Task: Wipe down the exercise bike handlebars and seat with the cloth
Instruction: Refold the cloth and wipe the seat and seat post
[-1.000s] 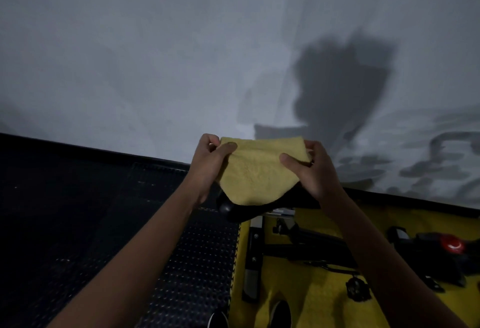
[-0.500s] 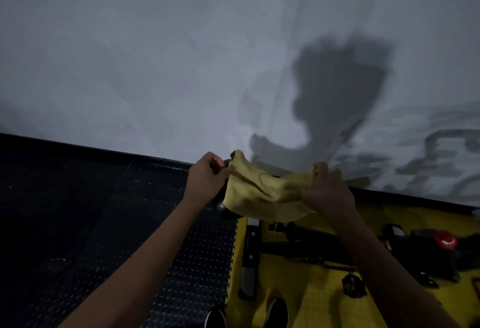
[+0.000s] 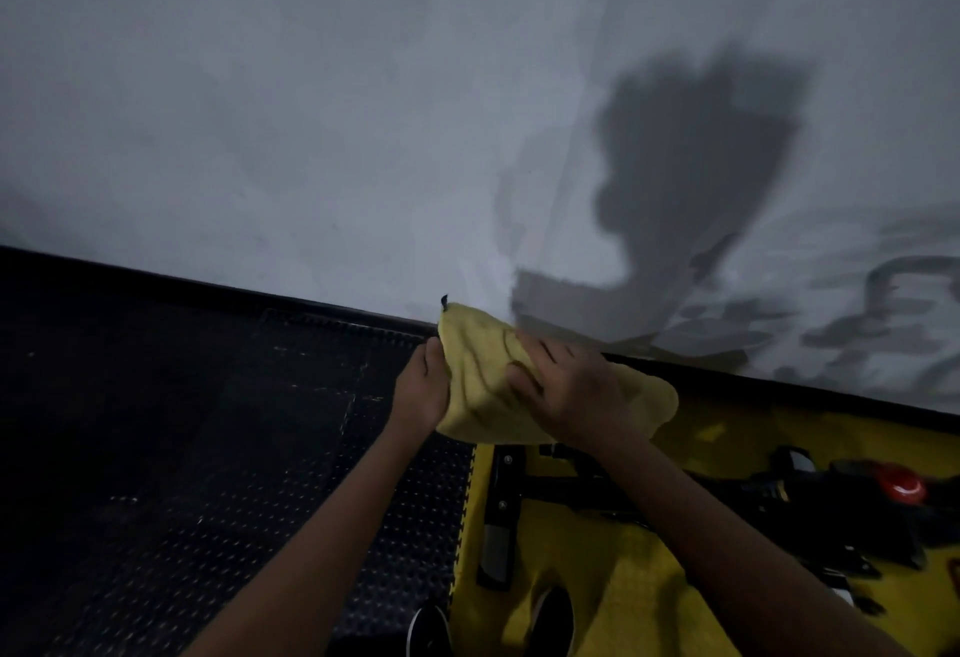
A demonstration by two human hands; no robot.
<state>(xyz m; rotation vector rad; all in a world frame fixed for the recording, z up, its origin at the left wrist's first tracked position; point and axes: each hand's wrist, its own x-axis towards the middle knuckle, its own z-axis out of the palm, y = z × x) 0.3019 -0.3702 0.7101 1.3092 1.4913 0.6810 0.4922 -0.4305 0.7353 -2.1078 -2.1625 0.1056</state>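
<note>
While your yellow cloth lies bunched and creased in front of you, it drapes over something that it hides completely, with a small dark tip poking out at its top corner and a loose flap spilling out to the right past your wrist. Your right hand presses down on top of it, fingers spread across the folds, so that hand is flat and not clenched. Your left hand grips the cloth's left edge, fingers curled into the fabric. Below the cloth, black frame parts of the exercise bike stand on a yellow floor mat, with a red knob off to the right. A black studded mat lies to the left, and a pale wall rises behind.
</note>
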